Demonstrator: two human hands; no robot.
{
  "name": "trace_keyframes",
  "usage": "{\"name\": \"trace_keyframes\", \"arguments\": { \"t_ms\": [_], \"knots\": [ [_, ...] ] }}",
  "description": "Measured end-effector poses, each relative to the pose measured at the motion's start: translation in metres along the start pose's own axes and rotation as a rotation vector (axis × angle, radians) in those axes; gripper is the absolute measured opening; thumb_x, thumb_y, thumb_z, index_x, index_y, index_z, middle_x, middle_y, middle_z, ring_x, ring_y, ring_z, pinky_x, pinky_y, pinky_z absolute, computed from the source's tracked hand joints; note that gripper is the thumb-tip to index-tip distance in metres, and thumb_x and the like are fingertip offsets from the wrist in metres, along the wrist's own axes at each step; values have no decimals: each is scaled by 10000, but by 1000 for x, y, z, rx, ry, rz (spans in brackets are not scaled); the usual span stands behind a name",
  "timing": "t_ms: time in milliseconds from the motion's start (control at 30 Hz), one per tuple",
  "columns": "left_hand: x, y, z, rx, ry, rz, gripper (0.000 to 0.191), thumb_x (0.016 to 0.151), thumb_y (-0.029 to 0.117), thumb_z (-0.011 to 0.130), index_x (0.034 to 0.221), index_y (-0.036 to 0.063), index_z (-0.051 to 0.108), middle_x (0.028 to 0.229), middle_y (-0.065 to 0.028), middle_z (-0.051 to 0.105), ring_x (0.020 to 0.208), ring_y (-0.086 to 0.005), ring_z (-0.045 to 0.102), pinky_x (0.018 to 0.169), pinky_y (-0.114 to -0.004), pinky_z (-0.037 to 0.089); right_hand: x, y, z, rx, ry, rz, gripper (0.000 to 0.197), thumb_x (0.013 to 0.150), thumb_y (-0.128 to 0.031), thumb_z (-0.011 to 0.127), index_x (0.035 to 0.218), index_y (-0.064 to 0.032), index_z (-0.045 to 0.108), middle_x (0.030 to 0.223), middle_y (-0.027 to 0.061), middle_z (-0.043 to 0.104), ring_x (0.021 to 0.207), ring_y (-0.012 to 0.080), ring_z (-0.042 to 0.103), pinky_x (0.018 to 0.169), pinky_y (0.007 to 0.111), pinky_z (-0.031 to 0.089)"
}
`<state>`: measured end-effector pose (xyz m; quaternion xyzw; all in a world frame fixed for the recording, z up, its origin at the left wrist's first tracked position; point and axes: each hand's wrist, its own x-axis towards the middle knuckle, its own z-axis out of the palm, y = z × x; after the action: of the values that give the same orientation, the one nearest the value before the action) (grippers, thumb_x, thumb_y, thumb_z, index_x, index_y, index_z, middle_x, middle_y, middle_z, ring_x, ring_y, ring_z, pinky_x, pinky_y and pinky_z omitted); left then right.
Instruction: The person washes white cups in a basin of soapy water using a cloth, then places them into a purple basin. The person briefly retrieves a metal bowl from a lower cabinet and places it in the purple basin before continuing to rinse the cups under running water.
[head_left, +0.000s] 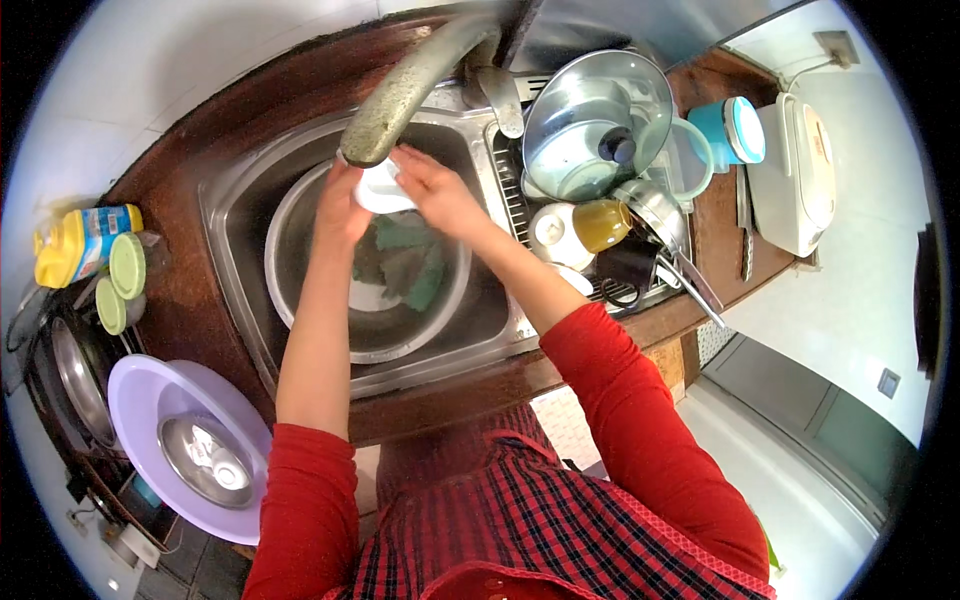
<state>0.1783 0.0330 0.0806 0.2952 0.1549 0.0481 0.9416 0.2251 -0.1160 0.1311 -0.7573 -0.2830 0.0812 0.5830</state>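
Both my hands hold a small white dish (382, 189) under the end of the metal faucet (382, 112). On its left side is my left hand (341, 201), while my right hand (433, 187) grips its right side; the fingertips are partly hidden behind the faucet and the dish. Below them, a large round metal basin (367, 355) stands in the stainless steel sink (495, 307). Green scouring cloths (424, 277) and a pale round piece (370, 296) lie in the basin.
Right of the sink, a rack (511, 187) holds a glass lid (577, 142), cups and pans. Farther right lies a knife (745, 225) beside a white appliance (795, 172). A purple basin (135, 442) holding a metal bowl (180, 472) and a yellow bottle (64, 251) are at left.
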Motion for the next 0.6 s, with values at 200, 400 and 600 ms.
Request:
{"name": "trace_keyframes", "arguments": {
  "t_ms": [200,400,600],
  "knots": [
    [-6,7,14,106,20,-50,303,855,236,569,1091,60,494,1162,-143,531,1020,-245,540,877,-384,447,-15,-24,-4,-505,-33,-113,230,753,-247,626,919,-91,655,1112,50,583,1055,250,469,863,422,306],
    [-11,4,27,224,249,-134,210,875,228,546,1014,74,512,967,-102,597,862,-202,583,739,-333,493,-21,-11,19,-400,-369,202,424,785,-375,591,1134,-142,531,1058,160,590,1186,349,389,824,558,353],
    [-10,19,31,483,135,-396,186,863,245,559,935,80,511,852,-129,629,750,-207,613,693,-343,515,-28,-6,-16,-477,-554,-203,340,770,-363,606,958,-83,554,874,152,613,986,337,522,739,505,390]
  ]
}}
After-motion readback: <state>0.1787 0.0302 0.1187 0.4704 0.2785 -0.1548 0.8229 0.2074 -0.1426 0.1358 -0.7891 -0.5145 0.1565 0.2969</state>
